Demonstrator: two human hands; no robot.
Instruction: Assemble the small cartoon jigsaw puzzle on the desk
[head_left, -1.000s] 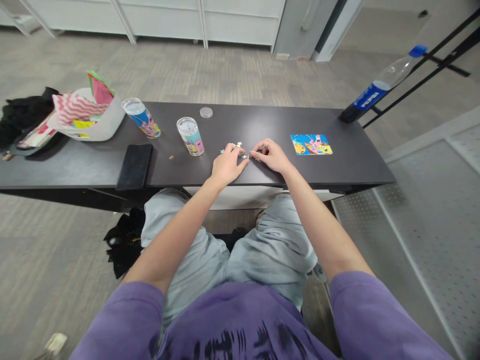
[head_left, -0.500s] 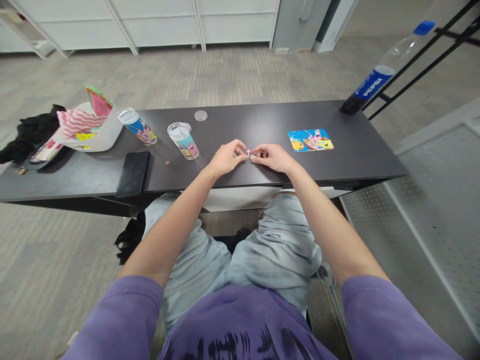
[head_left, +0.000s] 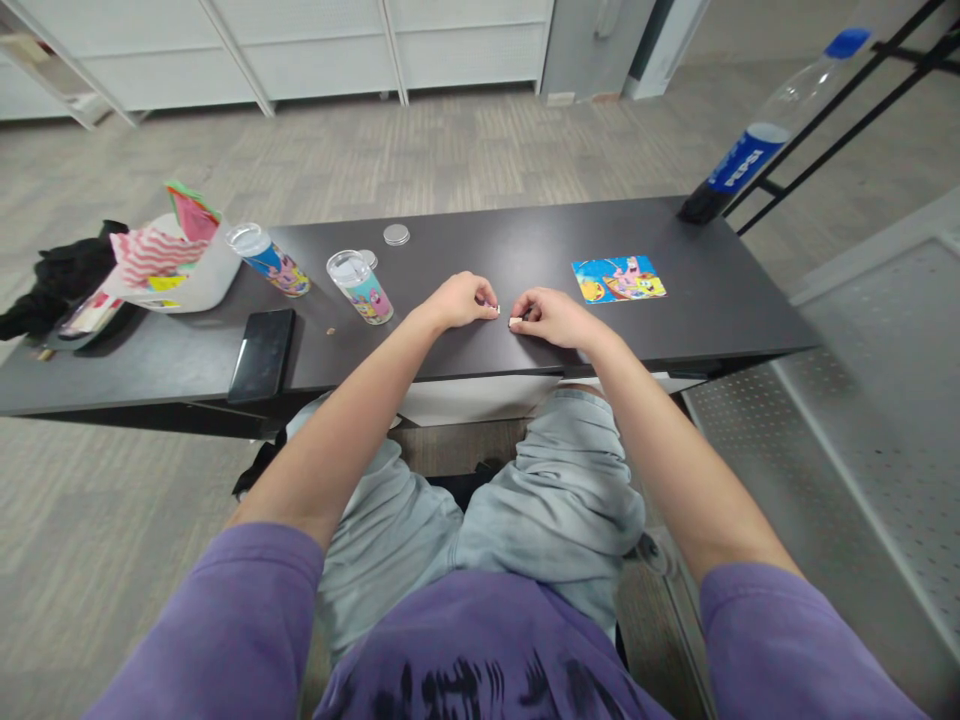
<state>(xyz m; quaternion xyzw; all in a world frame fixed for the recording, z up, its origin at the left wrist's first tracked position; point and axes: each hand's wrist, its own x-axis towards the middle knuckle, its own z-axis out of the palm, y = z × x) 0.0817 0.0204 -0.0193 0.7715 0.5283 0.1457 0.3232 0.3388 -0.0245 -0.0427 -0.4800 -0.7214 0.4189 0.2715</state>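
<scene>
Over the middle of the dark table (head_left: 510, 240), my left hand (head_left: 463, 301) is closed in a pinch on a tiny whitish piece (head_left: 497, 310) at its fingertips. A short gap to the right, my right hand (head_left: 551, 316) pinches a small white piece (head_left: 515, 322) close to the tabletop. Both pieces are too small to identify. A colourful cartoon card (head_left: 619, 279) lies flat to the right of my right hand. Left of my left hand stands a clear-lidded cup (head_left: 369, 298) with cartoon pictures, and a second such cup (head_left: 277, 268) is farther left.
A round lid (head_left: 396, 235) lies near the back edge. A black phone (head_left: 262, 355), a tiny brown bit (head_left: 331, 331), a white basket (head_left: 196, 288) with cloths and a black cloth (head_left: 67, 270) are at the left. A Pepsi bottle (head_left: 742, 160) stands at the back right corner.
My hands have moved apart, from meeting at one small pinkish piece to each pinching a small piece. The view has shifted slightly.
</scene>
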